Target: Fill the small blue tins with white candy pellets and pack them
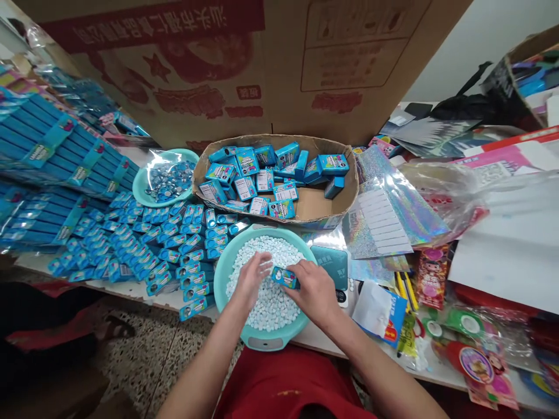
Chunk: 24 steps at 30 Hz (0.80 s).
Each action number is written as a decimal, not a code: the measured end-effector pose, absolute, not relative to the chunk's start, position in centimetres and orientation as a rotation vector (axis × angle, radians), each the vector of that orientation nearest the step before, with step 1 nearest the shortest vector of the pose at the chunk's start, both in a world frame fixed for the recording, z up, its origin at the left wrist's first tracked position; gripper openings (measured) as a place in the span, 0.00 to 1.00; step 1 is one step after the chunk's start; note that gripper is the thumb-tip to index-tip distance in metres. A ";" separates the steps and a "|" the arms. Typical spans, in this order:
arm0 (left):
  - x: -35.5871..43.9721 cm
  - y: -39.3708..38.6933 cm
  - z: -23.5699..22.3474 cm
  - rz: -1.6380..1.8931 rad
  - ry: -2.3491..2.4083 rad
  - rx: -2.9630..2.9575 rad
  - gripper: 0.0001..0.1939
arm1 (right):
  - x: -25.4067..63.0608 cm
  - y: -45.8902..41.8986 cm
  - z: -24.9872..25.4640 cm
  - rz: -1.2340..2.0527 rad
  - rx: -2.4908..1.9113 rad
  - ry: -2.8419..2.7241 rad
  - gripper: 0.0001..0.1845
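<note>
My right hand (315, 290) is closed around a small blue candy box (283, 276), with a round hole at its left end where white shows. Just left of it, my left hand (253, 280) hovers with fingers loosely stretched and slightly apart; nothing shows in them. Both hands are over a turquoise basin (222, 279) full of small white candies (275, 311). Behind the basin, a cut-down cardboard tray (323, 203) holds several blue candy boxes (247, 161). Many more blue boxes (131, 244) stand in rows on the left, their holed tops facing up.
A smaller turquoise bowl (138, 185) holds shiny round pieces at the back left. Beside the basin on the right lies a digital scale (329, 265). Holographic sheets (388, 192) and tape rolls (469, 322) lie farther right. A large cardboard carton (275, 70) blocks the back.
</note>
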<state>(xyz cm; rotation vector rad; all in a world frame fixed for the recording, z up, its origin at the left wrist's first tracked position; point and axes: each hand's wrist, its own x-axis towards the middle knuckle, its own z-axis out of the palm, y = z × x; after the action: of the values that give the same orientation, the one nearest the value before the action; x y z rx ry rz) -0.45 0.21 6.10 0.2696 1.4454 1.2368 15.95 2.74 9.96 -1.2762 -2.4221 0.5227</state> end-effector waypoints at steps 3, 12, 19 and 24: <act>1.2 0.5 6.1 1.201 1.245 0.003 0.20 | 15.7 2.8 10.1 0.532 -1.303 -2.482 0.12; 2.5 1.1 6.4 1.312 1.154 -0.243 0.16 | 15.8 2.8 9.6 0.507 -1.391 -2.525 0.13; 2.3 1.4 6.8 1.371 1.079 -0.192 0.16 | 16.4 3.1 10.9 0.495 -1.282 -2.415 0.12; 3.0 1.7 7.0 1.393 1.078 -0.256 0.16 | 16.5 3.2 10.6 0.483 -1.390 -2.434 0.11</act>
<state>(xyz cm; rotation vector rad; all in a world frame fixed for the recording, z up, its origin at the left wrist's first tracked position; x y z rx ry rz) 2.98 1.70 7.01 -0.2556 1.0779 1.3930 16.49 3.23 10.58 -1.3902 -2.4336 0.4832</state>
